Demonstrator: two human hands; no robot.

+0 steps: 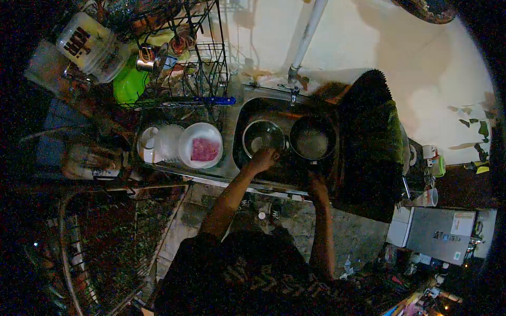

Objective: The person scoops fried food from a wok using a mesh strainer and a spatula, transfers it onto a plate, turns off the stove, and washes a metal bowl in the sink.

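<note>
In the head view, a round metal pot (258,126) and a dark round frying pan (313,141) sit side by side in the sink (238,118). My left hand (266,157) is at the pot's near rim, fingers curled; whatever they grip is hidden. Below the pan's near edge, my right hand (317,185) is closed around what looks like its handle, though dim light blurs the fingers. Above the sink, the tap (294,95) shows no visible stream.
Left of the sink stand a white bowl (185,143) with a pink piece inside and a clear container (167,141). A blue-handled knife (219,100) lies by the wire rack (213,58). A dark ridged board-like object (371,147) rises along the sink's right side.
</note>
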